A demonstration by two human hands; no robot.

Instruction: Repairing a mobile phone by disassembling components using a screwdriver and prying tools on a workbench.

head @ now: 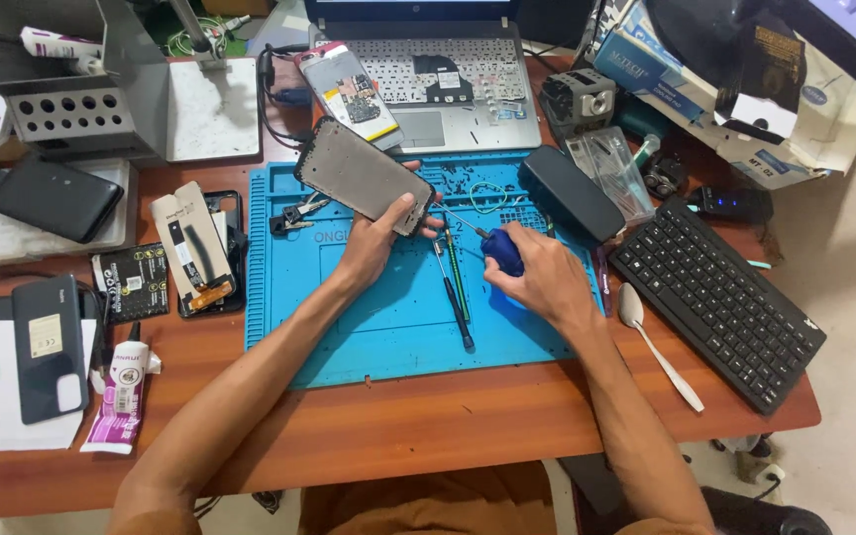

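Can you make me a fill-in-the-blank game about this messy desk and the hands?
1. The left hand holds up a phone ____.
2. The right hand grips a screwdriver with a ____ handle.
3. The work mat under both hands is ____.
4. A white ____ lies between the mat and the black keyboard.

Missing words: frame, blue, blue, spoon.

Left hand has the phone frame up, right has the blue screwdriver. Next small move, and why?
Probably bring the screwdriver tip the last bit onto the lower edge of the phone frame. The left hand holds the frame tilted above the blue mat, and the right hand already aims the thin shaft at that edge. Whether the tip touches yet, I cannot tell.
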